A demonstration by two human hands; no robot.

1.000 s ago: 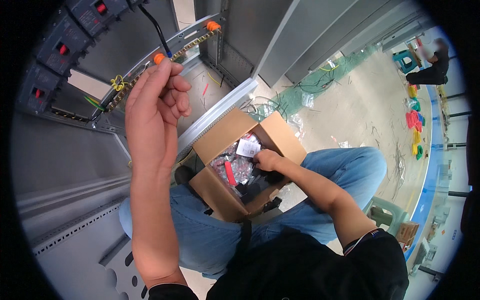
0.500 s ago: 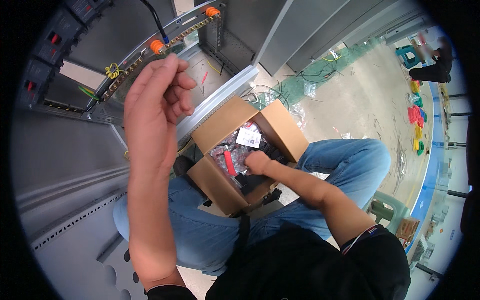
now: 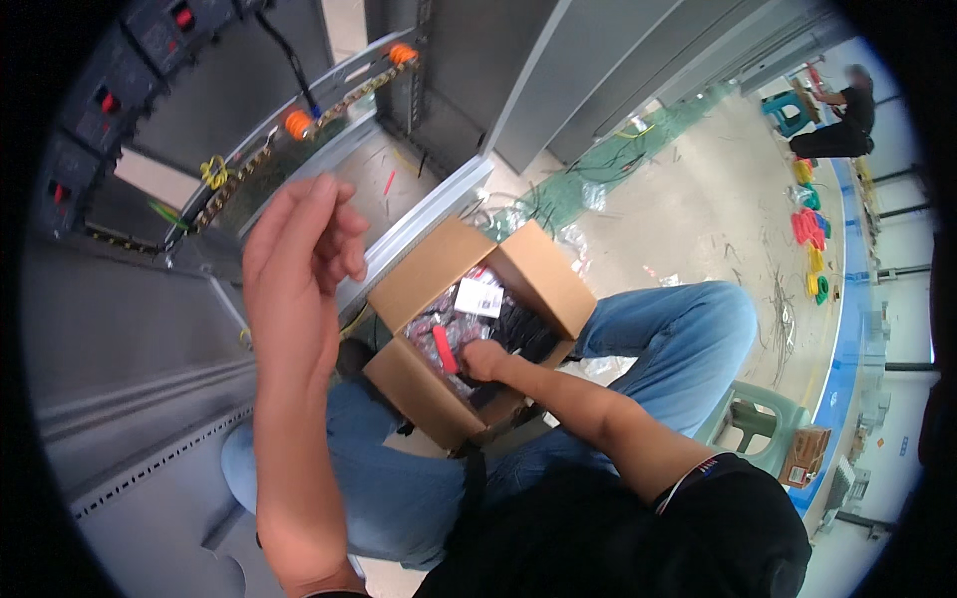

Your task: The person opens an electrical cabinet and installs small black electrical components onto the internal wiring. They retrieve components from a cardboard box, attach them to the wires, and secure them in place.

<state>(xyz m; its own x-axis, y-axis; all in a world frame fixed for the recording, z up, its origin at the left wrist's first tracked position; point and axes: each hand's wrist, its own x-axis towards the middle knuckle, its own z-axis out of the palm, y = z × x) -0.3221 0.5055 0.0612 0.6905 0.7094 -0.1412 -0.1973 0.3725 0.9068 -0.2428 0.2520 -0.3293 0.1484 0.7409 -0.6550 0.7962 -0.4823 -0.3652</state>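
My right hand (image 3: 483, 360) reaches down into an open cardboard box (image 3: 546, 279) between my knees. Its fingers are curled among clear plastic bags (image 3: 424, 334), and whatever they grip is hidden. Right beside it lies a red strip-shaped piece (image 3: 445, 349). A white label (image 3: 479, 297) rests on the bags, and black parts (image 3: 523, 334) fill the box's right side. My left hand (image 3: 304, 244) is raised left of the box, in front of the cabinet frame. Its thumb and fingers are bent together; anything pinched in them is too small or hidden to see.
A grey cabinet edge (image 3: 424, 214) runs just beyond the box. Orange insulators (image 3: 299, 124) and black breakers (image 3: 110, 100) are at upper left. Loose wires and plastic scraps litter the floor. A green stool (image 3: 768, 419) stands at right; a person (image 3: 847, 115) sits at far right.
The whole view has shifted a little. My right hand is slightly closer to the red strip within the box. My left hand stays raised with its fingers bent.
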